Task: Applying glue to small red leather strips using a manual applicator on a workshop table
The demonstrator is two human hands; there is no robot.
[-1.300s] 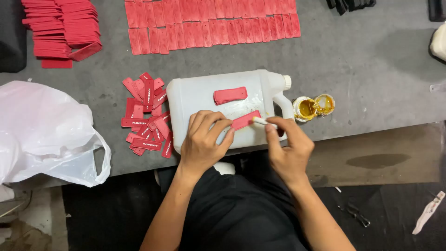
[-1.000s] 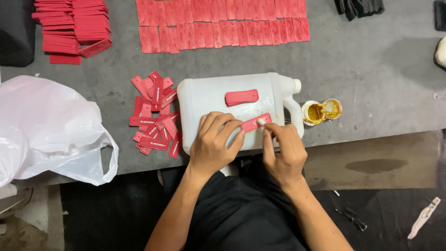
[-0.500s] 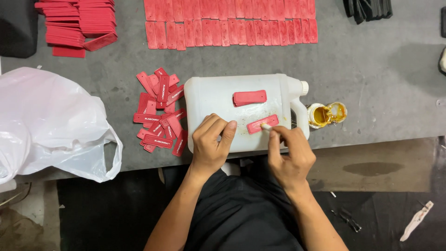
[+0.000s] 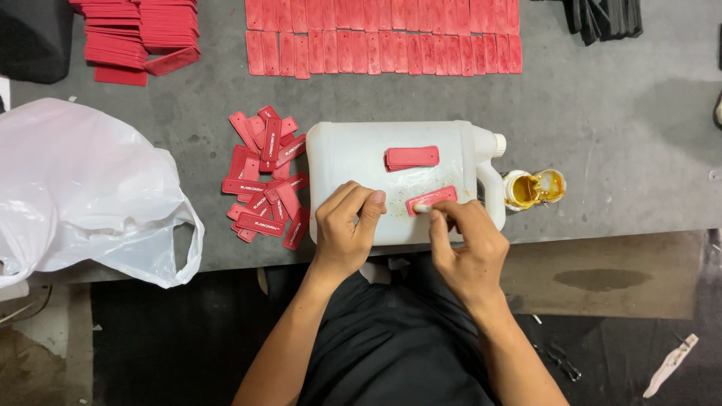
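A white plastic jug (image 4: pixel 353 154) lies on its side on the grey table. Two red rectangular tags rest on it: one (image 4: pixel 412 156) near the middle, another (image 4: pixel 435 198) by the near edge. My right hand (image 4: pixel 466 244) pinches a small pale stick whose tip touches the near tag's left end. Resting on the jug just left of that tag is my left hand (image 4: pixel 347 225), fingers curled, holding nothing that I can see.
A loose pile of red tags (image 4: pixel 265 180) lies left of the jug. A small open pot of yellow glue (image 4: pixel 532 188) stands right of it. Rows of red tags (image 4: pixel 383 37) and stacked tags (image 4: pixel 131 34) lie farther back. A white plastic bag (image 4: pixel 83 188) sits left.
My right hand has drawn the stick leftward along the near tag. My left hand let go of that tag and now rests beside it. The camera view has shifted.
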